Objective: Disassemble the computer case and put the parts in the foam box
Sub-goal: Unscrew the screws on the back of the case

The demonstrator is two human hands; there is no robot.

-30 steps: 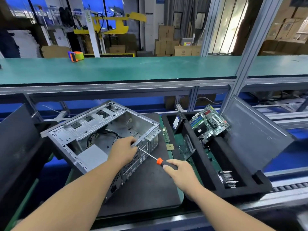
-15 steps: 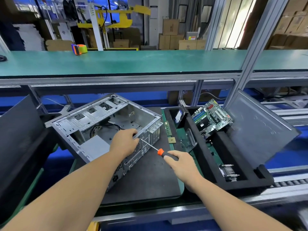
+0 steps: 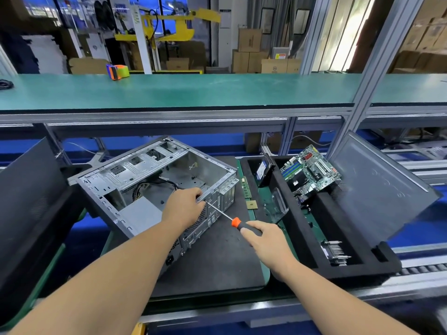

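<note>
Open computer case (image 3: 154,187) on the dark mat (image 3: 217,259), foam box (image 3: 300,238) just to its right.

The foam box holds a motherboard (image 3: 312,170) leaning at its far end. The left hand (image 3: 183,209) grips the case's rear top edge, fingers curled over it. The right hand (image 3: 263,240) is wrapped around the screwdriver (image 3: 227,218), its tip at the case's rear panel beside the left hand. 1 memory stick (image 3: 246,187) and 1 CPU chip (image 3: 251,204) lie between case and box.
</note>
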